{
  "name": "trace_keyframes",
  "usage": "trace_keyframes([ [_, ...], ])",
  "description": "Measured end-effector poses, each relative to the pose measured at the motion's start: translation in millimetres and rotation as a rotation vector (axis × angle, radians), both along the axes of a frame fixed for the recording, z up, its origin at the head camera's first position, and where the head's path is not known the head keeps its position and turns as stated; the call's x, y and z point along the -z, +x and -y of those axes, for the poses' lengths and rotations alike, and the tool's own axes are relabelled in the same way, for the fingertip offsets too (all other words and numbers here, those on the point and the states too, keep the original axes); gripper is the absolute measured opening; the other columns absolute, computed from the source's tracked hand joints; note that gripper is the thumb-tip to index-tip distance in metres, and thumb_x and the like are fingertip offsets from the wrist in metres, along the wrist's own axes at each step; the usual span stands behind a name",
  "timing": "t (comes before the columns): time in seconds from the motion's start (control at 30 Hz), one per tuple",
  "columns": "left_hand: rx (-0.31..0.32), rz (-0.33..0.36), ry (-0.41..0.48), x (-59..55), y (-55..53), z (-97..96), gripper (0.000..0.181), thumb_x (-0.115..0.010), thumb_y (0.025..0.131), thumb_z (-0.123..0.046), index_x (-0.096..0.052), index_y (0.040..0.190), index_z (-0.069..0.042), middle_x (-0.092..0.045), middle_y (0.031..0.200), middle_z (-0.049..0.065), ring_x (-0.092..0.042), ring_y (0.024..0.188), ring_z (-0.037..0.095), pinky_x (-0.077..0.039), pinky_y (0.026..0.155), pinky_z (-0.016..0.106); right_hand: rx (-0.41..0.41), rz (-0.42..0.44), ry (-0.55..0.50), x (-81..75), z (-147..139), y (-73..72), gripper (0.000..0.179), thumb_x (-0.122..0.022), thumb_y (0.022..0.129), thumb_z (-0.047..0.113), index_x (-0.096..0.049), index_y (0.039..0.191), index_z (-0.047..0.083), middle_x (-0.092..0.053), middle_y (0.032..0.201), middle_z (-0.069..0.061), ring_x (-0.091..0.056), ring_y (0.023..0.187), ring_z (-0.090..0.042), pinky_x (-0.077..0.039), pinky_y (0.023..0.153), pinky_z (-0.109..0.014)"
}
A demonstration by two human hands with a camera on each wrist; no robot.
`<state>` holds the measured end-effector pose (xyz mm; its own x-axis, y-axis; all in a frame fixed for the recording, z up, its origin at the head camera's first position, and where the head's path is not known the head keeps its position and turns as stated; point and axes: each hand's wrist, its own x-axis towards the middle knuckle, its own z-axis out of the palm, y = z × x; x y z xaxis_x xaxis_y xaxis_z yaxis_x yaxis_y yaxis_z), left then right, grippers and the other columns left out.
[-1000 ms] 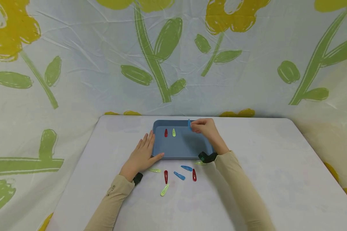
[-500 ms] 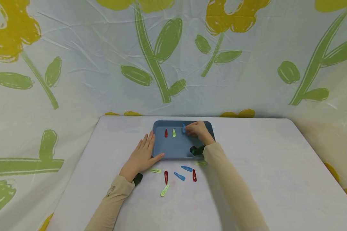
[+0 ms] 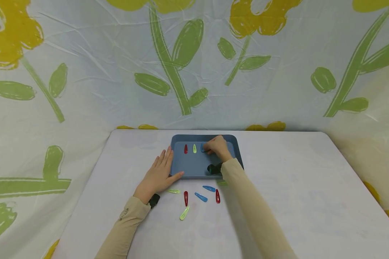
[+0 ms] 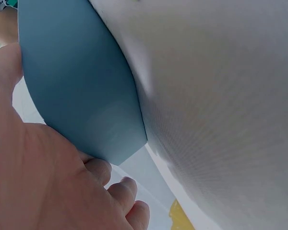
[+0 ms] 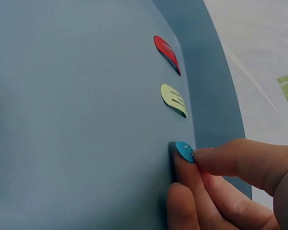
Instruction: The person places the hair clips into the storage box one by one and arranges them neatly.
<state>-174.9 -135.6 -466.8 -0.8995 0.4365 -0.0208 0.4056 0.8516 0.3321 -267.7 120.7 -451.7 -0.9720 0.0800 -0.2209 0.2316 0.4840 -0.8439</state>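
Note:
My right hand (image 3: 216,146) reaches over the blue-grey tray (image 3: 194,167). Its thumb and finger pinch a blue hair clip (image 5: 185,151) close over the tray floor, near the far wall. To the left of that clip lie a yellow-green hair clip (image 5: 173,99) and a red hair clip (image 5: 166,53), side by side in a row. My left hand (image 3: 159,174) rests with straight, spread fingers against the tray's left side. In the left wrist view, the thumb and fingers lie along the tray's outer wall (image 4: 81,86).
In front of the tray, loose hair clips lie on the white table (image 3: 278,187): blue ones (image 3: 201,196), red ones (image 3: 186,198) and yellow-green ones (image 3: 184,213). One yellow-green clip sits near the tray's front edge by the right sleeve (image 3: 246,194). A flower-patterned cloth (image 3: 116,72) hangs behind.
My right hand has moved left and down into the tray with the blue hair clip, bringing it beside the yellow-green one. The left hand has stayed in place.

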Motion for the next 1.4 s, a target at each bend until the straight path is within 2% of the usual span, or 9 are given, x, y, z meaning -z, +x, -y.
trace_keyframes([
  [0.4,-0.006,-0.009,0.012,0.0,0.9,0.8,0.097,-0.047,0.097,-0.063,-0.008,0.157,0.002,0.003,0.165,0.015,-0.004,0.151,0.036,-0.010,0.121,0.051,-0.005,-0.013,0.026,-0.1,1,3.4,0.011,-0.079,0.077,0.006,-0.077,0.072,-0.003,-0.072,0.070,-0.015,-0.069,0.059,-0.023,-0.056,0.064,-0.033],
  [0.63,-0.004,-0.008,0.020,0.6,0.0,0.0,0.097,-0.046,0.097,-0.063,-0.007,0.157,0.002,0.004,0.165,0.015,-0.003,0.151,0.036,-0.009,0.121,0.051,-0.001,-0.008,-0.010,0.9,-1,3.4,0.012,-0.079,0.077,0.003,-0.075,0.069,-0.006,-0.071,0.068,-0.015,-0.068,0.057,-0.022,-0.055,0.057,-0.031],
  [0.73,0.001,-0.012,0.023,0.8,-0.6,-0.6,0.097,-0.047,0.097,-0.063,-0.006,0.157,0.002,0.004,0.165,0.015,-0.003,0.151,0.036,-0.009,0.121,0.051,-0.004,-0.007,-0.019,-2.2,-5,4.6,0.011,-0.078,0.078,0.003,-0.075,0.072,-0.006,-0.071,0.069,-0.015,-0.069,0.060,-0.024,-0.056,0.059,-0.031],
  [0.9,0.001,-0.017,0.017,1.8,-0.6,-0.6,0.098,-0.046,0.097,-0.063,-0.006,0.157,0.003,0.003,0.165,0.016,-0.004,0.151,0.037,-0.009,0.120,0.051,-0.055,-0.019,0.039,-13.0,-15,13.6,0.014,-0.076,0.081,0.010,-0.077,0.078,-0.003,-0.072,0.072,-0.012,-0.071,0.074,-0.027,-0.056,0.072,-0.035],
  [1.0,-0.001,-0.019,0.016,1.1,0.0,-0.6,0.097,-0.047,0.097,-0.063,-0.007,0.157,0.003,0.002,0.165,0.016,-0.005,0.151,0.037,-0.010,0.120,0.052,-0.103,-0.067,0.105,-21.1,-21,21.0,0.016,-0.074,0.084,0.014,-0.078,0.080,-0.001,-0.072,0.072,-0.008,-0.070,0.074,-0.027,-0.056,0.073,-0.037],
  [1.13,-0.001,-0.015,0.022,-1.2,0.9,-1.1,0.097,-0.047,0.097,-0.062,-0.008,0.157,0.003,0.002,0.165,0.016,-0.005,0.151,0.037,-0.010,0.120,0.052,-0.146,-0.177,0.238,-31.4,-28,34.2,0.017,-0.071,0.088,0.017,-0.077,0.082,0.002,-0.071,0.072,-0.007,-0.066,0.069,-0.023,-0.054,0.067,-0.038],
  [1.3,-0.003,-0.012,0.018,-2.8,1.4,-1.4,0.097,-0.048,0.097,-0.062,-0.009,0.157,0.003,0.001,0.165,0.016,-0.006,0.151,0.037,-0.010,0.120,0.051,-0.178,-0.317,0.336,-41.8,-32,58.8,0.018,-0.071,0.091,0.019,-0.076,0.086,0.002,-0.072,0.080,-0.008,-0.066,0.073,-0.023,-0.055,0.068,-0.041],
  [1.4,-0.004,-0.013,0.025,-3.2,1.5,-1.9,0.097,-0.049,0.097,-0.062,-0.009,0.157,0.003,0.001,0.165,0.016,-0.006,0.151,0.037,-0.010,0.120,0.052,-0.198,-0.386,0.361,-47.2,-33,76.3,0.017,-0.071,0.091,0.018,-0.076,0.084,0.003,-0.072,0.077,-0.007,-0.065,0.070,-0.021,-0.055,0.066,-0.040],
])
